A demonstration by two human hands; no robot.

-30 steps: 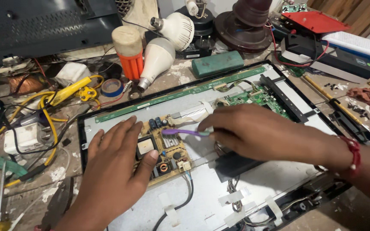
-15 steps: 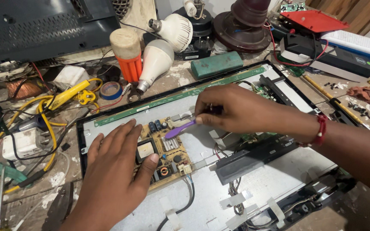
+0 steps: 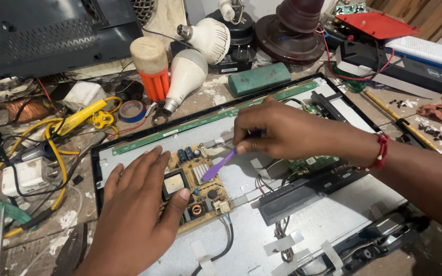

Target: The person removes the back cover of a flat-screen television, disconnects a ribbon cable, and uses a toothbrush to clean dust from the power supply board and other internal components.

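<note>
While the tool tip is over the heatsink, here is the geometry:
right hand: pinched tight on the top end of the purple pry tool, red thread band at the wrist
tool axis: slants from the fingers down-left, tip on the finned heatsink of the power board
board location: left-centre of the opened display back panel, just below the long green strip
left hand: flat, fingers spread, holding nothing, palm pressing the panel, thumb tip touching the board's near edge
nearer hand: left is closer to the board, only the right has the tool
clutter: bulbs, yellow cable, well apart behind the panel
</note>
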